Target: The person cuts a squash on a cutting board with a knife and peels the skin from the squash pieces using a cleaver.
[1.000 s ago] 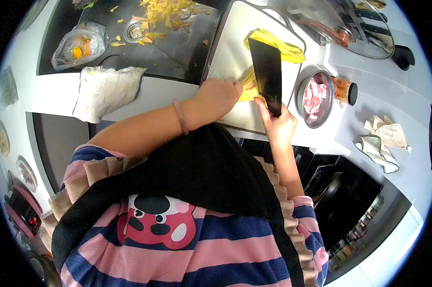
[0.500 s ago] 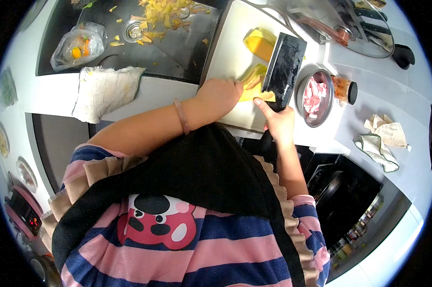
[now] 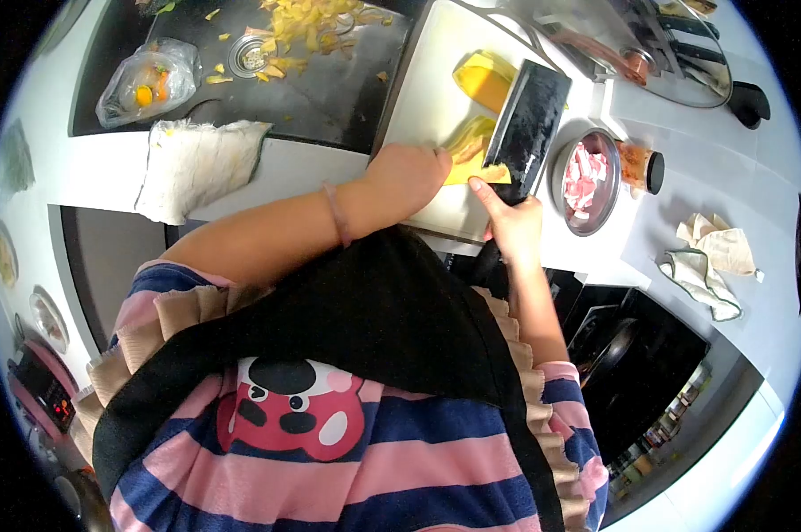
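Observation:
A peeled yellow wedge that looks like pumpkin [image 3: 473, 152] lies on the white cutting board [image 3: 423, 97]. My left hand [image 3: 408, 182] presses down on its left end, fingers curled and closed around it. My right hand [image 3: 514, 223] is wrapped round the dark handle of a cleaver [image 3: 529, 124], with the thumb extended toward the wedge. The broad, wet blade stands against the wedge's right side and hides part of it. Farther up the board rests a second yellow pumpkin piece [image 3: 485, 75], partly behind the blade.
A metal bowl of sliced raw meat [image 3: 585, 182] stands right of the board, beside a dark-lidded jar [image 3: 638, 167]. Yellow peelings [image 3: 303, 31] and a plastic bag [image 3: 148, 84] lie in the sink [image 3: 329, 106]. Cloths [image 3: 201, 164] drape over its front edge. A glass lid [image 3: 675, 53] sits at back right.
Hardly anything differs. Both hands, the cleaver and the pumpkin wedge hold nearly the same places; the view has shifted very slightly.

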A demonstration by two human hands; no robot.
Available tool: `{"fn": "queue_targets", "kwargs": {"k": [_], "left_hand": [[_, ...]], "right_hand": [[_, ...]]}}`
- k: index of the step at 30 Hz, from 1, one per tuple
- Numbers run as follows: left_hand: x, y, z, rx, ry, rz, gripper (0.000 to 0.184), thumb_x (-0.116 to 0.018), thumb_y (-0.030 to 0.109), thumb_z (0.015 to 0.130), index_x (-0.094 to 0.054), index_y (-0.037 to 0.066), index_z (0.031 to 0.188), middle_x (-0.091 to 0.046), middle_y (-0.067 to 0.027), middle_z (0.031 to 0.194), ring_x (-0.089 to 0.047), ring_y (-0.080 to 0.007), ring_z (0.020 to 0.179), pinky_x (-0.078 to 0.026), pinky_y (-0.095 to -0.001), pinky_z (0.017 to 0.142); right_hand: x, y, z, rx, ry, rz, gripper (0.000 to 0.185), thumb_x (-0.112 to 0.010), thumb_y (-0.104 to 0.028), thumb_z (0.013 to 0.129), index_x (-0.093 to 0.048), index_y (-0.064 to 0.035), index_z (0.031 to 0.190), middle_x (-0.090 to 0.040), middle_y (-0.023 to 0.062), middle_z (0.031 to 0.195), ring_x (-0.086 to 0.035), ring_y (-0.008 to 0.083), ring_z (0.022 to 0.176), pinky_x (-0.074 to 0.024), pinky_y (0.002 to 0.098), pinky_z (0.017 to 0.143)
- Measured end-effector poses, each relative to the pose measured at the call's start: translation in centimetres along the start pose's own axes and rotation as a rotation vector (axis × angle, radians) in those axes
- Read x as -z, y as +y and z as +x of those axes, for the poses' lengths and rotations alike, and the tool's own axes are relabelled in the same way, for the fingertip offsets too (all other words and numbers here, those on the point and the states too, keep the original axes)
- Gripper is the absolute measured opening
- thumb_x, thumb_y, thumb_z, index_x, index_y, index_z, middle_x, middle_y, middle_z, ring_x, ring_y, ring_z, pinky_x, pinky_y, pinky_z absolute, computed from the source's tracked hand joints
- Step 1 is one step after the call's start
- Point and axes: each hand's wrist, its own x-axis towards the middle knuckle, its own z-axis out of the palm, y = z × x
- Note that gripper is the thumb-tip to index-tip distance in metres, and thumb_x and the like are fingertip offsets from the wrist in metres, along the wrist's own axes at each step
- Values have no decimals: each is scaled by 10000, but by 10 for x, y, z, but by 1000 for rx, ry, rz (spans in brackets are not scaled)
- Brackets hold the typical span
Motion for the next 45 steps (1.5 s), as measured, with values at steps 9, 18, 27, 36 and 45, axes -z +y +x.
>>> {"fn": "queue_targets", "kwargs": {"k": [9, 18, 27, 36, 45], "left_hand": [[3, 1, -3, 8, -16, -7, 148, -537, 114, 780, -516, 4, 877, -597, -103, 668, -628, -253, 583, -499, -363, 480], [-14, 13, 0, -3, 116, 58, 248, -534, 117, 767, -546, -58, 943, -592, -119, 661, -602, -243, 529, -481, -348, 448], [-11, 1, -1, -37, 132, -16, 175, -533, 120, 769, -561, -21, 869, -600, -92, 632, -608, -230, 527, -480, -351, 439], [-42, -19, 7, -244, 471, -309, 174, -555, 126, 742, -578, -24, 827, -630, -126, 640, -635, -257, 569, -497, -368, 494], [-2, -14, -6, 18, 40, -169, 273, -562, 119, 728, -582, 13, 979, -635, -123, 731, -634, -279, 630, -495, -400, 504]], "right_hand": [[-20, 9, -1, -9, 107, 190, 296, -774, -237, 748, -648, 31, 755, -574, 24, 579, -479, 91, 380, -389, 238, 335], [-11, 3, -9, -97, 96, 251, 293, -771, -231, 750, -634, 27, 775, -577, 38, 607, -439, 98, 349, -361, 247, 320], [0, -63, -16, 88, 78, 182, 231, -739, -190, 778, -647, 8, 856, -608, 32, 649, -448, 68, 367, -351, 217, 338], [-68, -136, -6, 542, -152, -128, 377, -827, -271, 655, -573, -38, 808, -528, -42, 649, -470, 40, 592, -408, 202, 554], [-21, -121, -8, 345, -133, 336, 195, -745, -152, 776, -600, -38, 841, -562, -28, 640, -471, 55, 504, -384, 198, 496]]}}
